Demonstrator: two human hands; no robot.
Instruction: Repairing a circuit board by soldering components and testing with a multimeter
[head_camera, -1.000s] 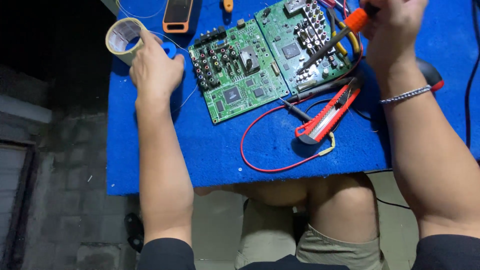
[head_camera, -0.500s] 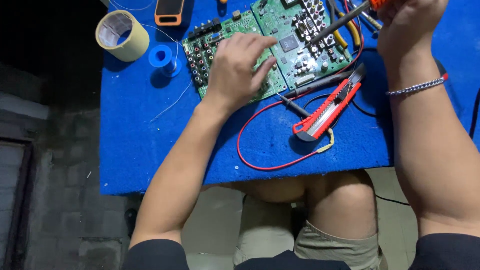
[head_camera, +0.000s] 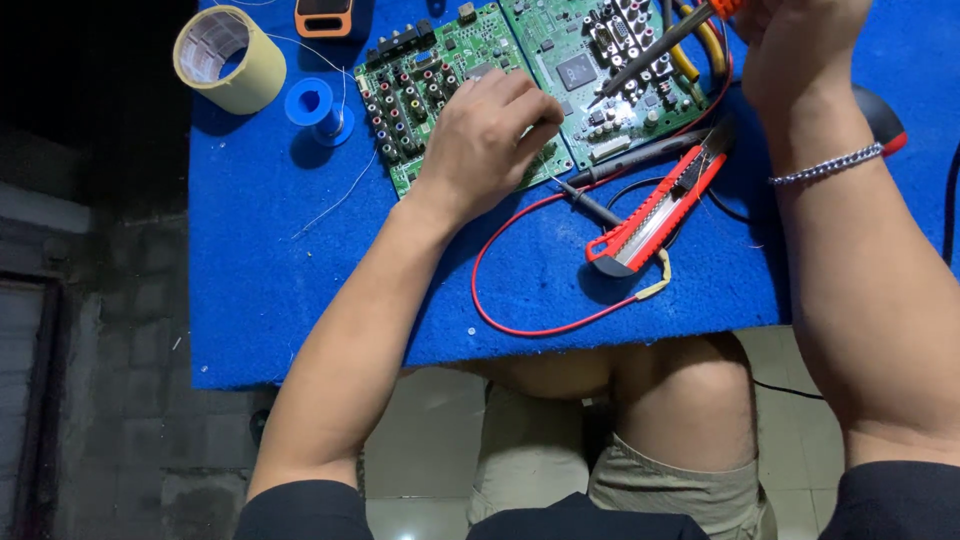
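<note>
Soldering: your left hand pins the circuit board, right hand clamped on the iron; next calls for a steady tip.

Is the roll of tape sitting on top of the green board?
No, the roll of tape lies on the blue mat, apart from the green board where the left hand rests.

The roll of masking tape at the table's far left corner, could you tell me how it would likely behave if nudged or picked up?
The roll of masking tape lies flat on its side on the blue mat, so a nudge would probably slide it, not roll it. Its hollow core suggests it is light for its size. Stood on edge, it would likely roll, though the fuzzy mat should slow it.
</note>
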